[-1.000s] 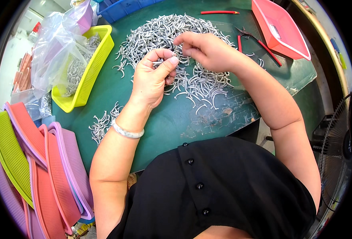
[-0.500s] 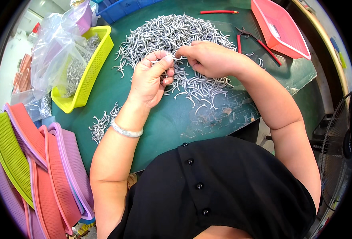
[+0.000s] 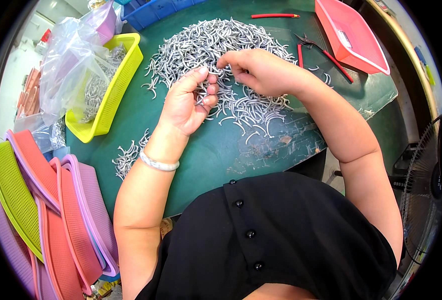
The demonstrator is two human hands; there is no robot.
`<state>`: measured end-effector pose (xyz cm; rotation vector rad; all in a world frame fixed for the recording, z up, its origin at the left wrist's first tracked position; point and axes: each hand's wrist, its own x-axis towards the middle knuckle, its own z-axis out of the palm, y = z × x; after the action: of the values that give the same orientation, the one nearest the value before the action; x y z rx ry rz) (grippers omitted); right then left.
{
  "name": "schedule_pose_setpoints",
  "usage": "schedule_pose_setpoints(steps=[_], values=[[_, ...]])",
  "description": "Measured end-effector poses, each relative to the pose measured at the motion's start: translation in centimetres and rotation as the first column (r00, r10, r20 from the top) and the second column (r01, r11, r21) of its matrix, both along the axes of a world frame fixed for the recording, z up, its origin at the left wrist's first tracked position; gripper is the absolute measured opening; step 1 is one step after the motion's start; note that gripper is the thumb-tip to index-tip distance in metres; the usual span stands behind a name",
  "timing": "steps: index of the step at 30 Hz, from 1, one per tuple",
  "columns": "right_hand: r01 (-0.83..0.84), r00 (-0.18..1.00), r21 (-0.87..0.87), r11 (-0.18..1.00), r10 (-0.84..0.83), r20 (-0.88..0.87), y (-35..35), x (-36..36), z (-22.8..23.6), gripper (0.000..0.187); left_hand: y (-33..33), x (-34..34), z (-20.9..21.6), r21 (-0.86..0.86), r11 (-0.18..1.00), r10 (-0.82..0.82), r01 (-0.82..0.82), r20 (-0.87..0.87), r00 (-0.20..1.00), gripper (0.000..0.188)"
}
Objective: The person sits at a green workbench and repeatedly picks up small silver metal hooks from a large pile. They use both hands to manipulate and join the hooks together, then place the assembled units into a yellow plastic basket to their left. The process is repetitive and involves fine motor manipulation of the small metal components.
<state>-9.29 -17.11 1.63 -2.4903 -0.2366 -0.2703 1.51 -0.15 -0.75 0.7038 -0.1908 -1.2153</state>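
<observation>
Curved silvery pieces (image 3: pixel 221 37) lie heaped on the green table (image 3: pixel 201 165), look light, stiff, maybe slick, unlikely to break, and probably pinch best mid-curve, though tangling with neighbours seems likely. Left hand (image 3: pixel 183 102) is curled around a few of them at the heap's near edge, thumb up against the index finger; right hand (image 3: pixel 263 72) hangs over the heap, fingers bent, can't tell if it pinches one. Count in the left palm is hidden by fingers, right fingertips hard to make out, end shapes too small to read.
</observation>
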Motion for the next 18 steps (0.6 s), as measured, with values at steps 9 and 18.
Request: schedule_pose_setpoints(steps=[9, 18], values=[[-0.126, 0.976, 0.410, 0.903, 0.040, 0.213, 1.1, 0.3, -0.2, 0.042, 0.0, -0.6, 0.4, 0.027, 0.999, 0.025, -0.023, -0.107, 0.994, 0.014], [-0.123, 0.988, 0.511, 0.851, 0.056, 0.144, 1.1, 0.2, -0.1, 0.046, 0.0, -0.6, 0.5, 0.071, 0.997, 0.004, 0.005, -0.122, 0.993, 0.014]])
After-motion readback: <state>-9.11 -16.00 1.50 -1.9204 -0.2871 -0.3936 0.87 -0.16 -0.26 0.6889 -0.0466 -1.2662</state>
